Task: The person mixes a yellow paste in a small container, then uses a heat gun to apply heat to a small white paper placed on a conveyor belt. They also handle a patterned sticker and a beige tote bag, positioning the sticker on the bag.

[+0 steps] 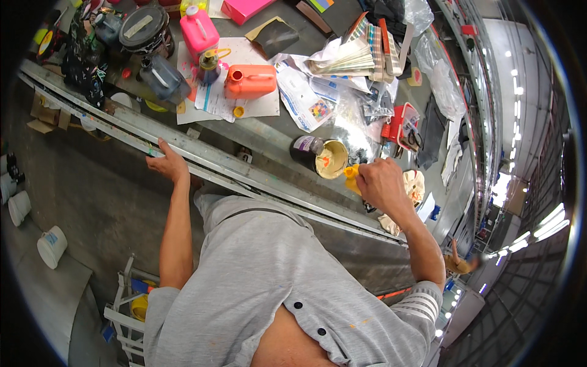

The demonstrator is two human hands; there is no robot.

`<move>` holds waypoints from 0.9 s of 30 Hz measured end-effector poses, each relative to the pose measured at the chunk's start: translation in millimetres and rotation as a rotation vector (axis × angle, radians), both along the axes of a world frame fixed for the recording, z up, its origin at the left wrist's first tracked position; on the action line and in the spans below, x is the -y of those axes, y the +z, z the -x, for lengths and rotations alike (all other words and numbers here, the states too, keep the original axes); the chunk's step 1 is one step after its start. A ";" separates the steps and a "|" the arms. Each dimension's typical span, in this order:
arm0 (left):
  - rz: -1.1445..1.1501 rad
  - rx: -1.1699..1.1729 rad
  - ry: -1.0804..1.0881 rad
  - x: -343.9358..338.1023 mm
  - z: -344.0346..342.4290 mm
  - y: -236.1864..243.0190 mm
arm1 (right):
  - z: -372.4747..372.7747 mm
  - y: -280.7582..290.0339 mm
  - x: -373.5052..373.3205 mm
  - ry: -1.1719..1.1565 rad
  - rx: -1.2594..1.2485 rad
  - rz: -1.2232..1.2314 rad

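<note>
My right hand (384, 186) is closed round a small yellow plastic piece (351, 177), whose kind I cannot make out. It is just right of an open tub (338, 150) with cream coating and an orange smear inside. Touching that tub on its left is a dark labelled container (304, 148). At the left, my left hand (169, 164) grips the long metal rail (208, 160) along the bench's near edge, thumb on top. Farther up stand an open orange jug (257, 82), a pink jug (199, 33) and a grey translucent jug (164, 79). A yellow cap (238, 112) lies near the orange jug.
Colour swatch fans (354, 55) and printed papers (302, 95) cover the bench's far middle. A red basket (403, 125) with scissors is at the right, by crumpled plastic (446, 92). A lidded dark bucket (143, 27) stands far left; white buckets (52, 247) are on the floor.
</note>
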State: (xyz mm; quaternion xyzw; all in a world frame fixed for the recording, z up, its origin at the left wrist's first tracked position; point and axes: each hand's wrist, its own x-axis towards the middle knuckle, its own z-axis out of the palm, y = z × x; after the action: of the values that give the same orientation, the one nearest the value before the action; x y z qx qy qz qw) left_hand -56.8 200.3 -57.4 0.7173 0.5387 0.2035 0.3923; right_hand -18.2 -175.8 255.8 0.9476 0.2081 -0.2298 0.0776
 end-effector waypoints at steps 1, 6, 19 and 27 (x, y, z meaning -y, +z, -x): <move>0.005 -0.001 0.003 0.4 -0.4 1.1 | -0.3 -0.8 0.6 0.000 0.001 0.010; -0.015 -0.025 0.006 -1.3 0.4 -4.8 | -1.4 -4.8 2.6 0.033 -0.005 0.037; 0.019 0.002 0.014 -1.2 0.2 -1.7 | -3.8 -5.4 0.4 0.040 -0.007 0.072; 0.024 0.004 0.017 -1.0 0.3 -4.6 | -4.6 -6.2 -2.0 0.053 0.000 0.088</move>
State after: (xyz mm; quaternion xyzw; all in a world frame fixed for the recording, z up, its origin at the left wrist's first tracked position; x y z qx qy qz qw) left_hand -57.1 201.3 -61.9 0.7074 0.5465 0.2020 0.4001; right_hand -13.6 -173.8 249.5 0.9373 0.2228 -0.2369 0.1254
